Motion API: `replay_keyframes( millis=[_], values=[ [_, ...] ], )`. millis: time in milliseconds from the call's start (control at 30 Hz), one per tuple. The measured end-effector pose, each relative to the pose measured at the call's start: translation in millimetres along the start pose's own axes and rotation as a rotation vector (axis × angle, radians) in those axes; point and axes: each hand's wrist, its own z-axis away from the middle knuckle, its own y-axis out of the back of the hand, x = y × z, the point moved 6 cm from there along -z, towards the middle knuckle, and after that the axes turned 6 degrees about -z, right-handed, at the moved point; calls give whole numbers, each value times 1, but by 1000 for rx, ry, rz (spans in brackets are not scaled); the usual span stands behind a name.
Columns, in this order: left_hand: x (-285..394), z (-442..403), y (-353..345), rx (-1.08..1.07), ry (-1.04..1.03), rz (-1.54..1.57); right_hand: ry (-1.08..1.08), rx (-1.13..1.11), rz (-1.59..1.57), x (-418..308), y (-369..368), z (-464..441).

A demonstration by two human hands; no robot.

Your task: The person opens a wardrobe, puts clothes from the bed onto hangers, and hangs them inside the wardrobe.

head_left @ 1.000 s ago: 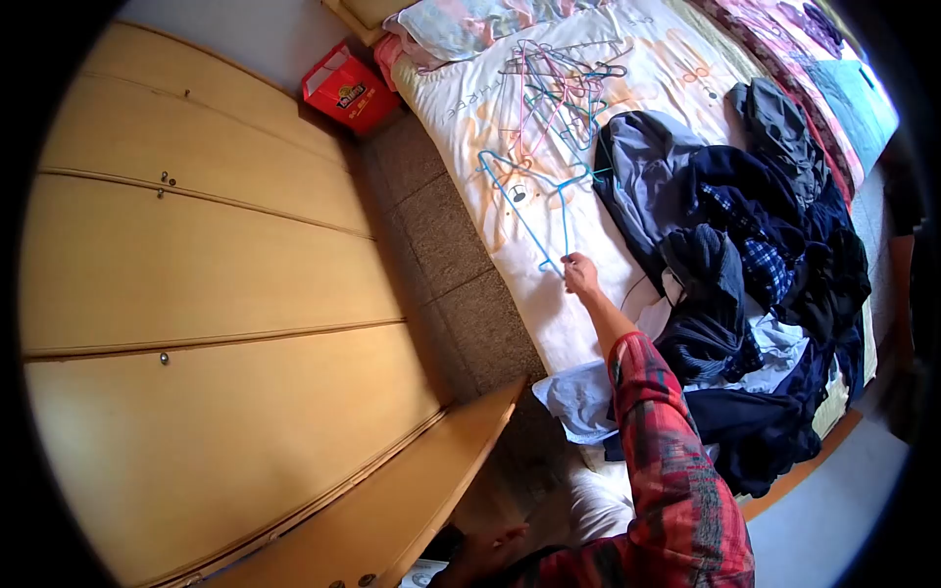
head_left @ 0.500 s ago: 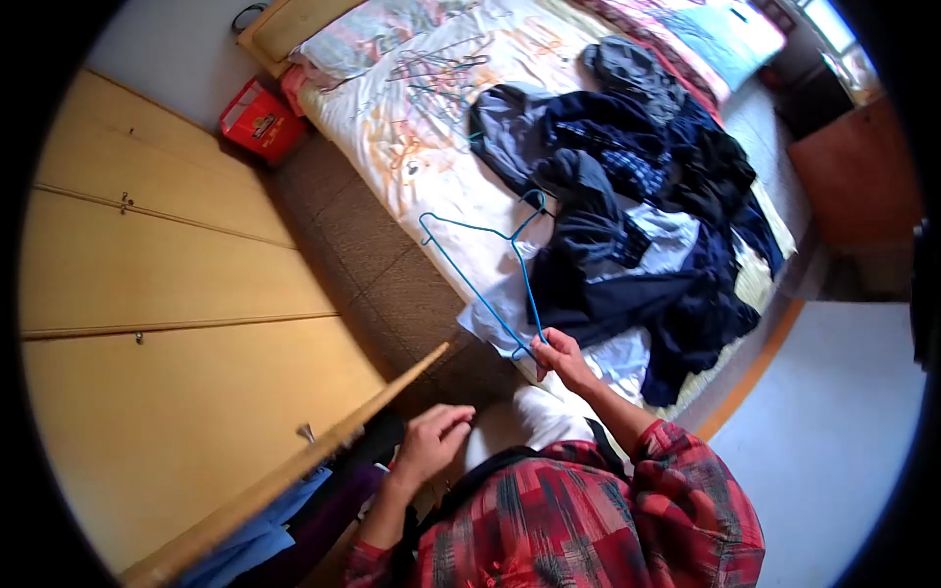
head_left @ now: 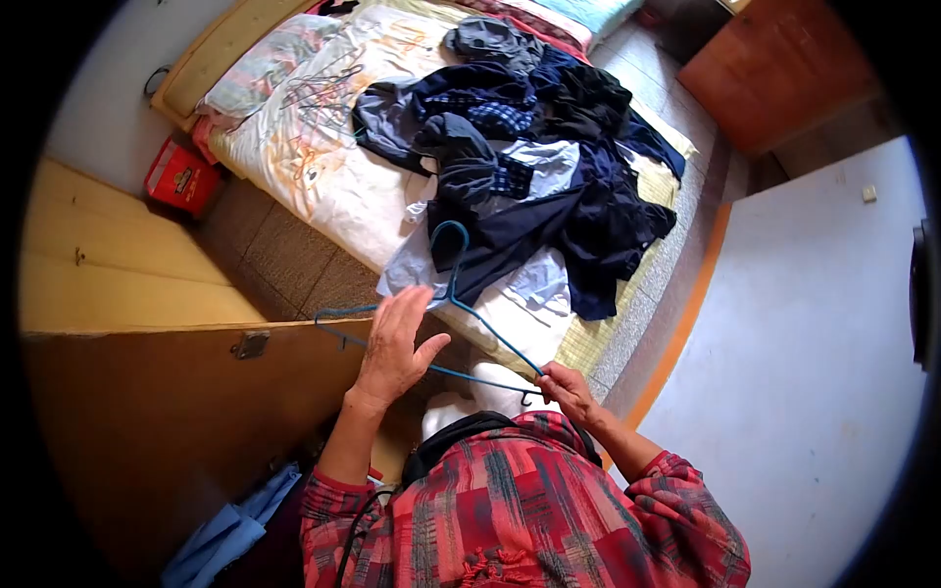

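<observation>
White patterned bedding (head_left: 338, 220) bears rumpled dark clothes (head_left: 559, 211) at one o'clock; nearer, at twelve, my right hand (head_left: 570, 392) pinches the thin blue triangular hanger (head_left: 495, 333), best kept firm; my left hand (head_left: 394, 345) spreads open.

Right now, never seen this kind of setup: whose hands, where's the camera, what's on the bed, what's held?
There is no machine: a person in a red plaid shirt works bare-handed. The view comes from a camera worn on that person's head, looking forward and down.

The right hand grips a blue hanger at one corner. The left hand is open in front of it; whether it touches, I can't tell.

On the bed lies a heap of mostly dark clothes, with more hangers near the pillow.
</observation>
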Motion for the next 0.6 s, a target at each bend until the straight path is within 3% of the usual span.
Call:
replay_keyframes(
  millis=[33, 100, 167, 267, 300, 367, 433, 467, 500, 567, 600],
  values=[
    [2, 0, -11, -98, 13, 120, -4, 13, -8, 3, 5, 6],
    [10, -4, -13, -17, -24, 90, 70, -36, 109, 3, 12, 12],
    [5, -5, -34, -343, 220, 240, 90, -93, 138, 8, 22, 13],
    [15, -12, -58, -299, 139, 286, 244, -200, 579, -8, 33, -1],
    [24, -16, -67, -319, 108, 293, 141, -241, 618, -12, 35, -10],
    [44, -23, -92, -360, -6, 247, 48, -311, 460, -17, 32, -33],
    [64, -32, -110, -429, -43, 148, 6, -336, 44, -21, 24, -54],
    [73, -39, -117, -446, -64, 182, 18, -313, -201, -16, 21, -66],
    [78, -45, -121, -458, -66, 176, -19, -226, -134, -3, 32, -78],
    [82, -61, -108, -190, -35, 125, 32, -1, -30, 17, 70, -101],
    [82, -66, -100, -175, 8, 103, 136, 169, -54, 13, 101, -108]
  ],
)
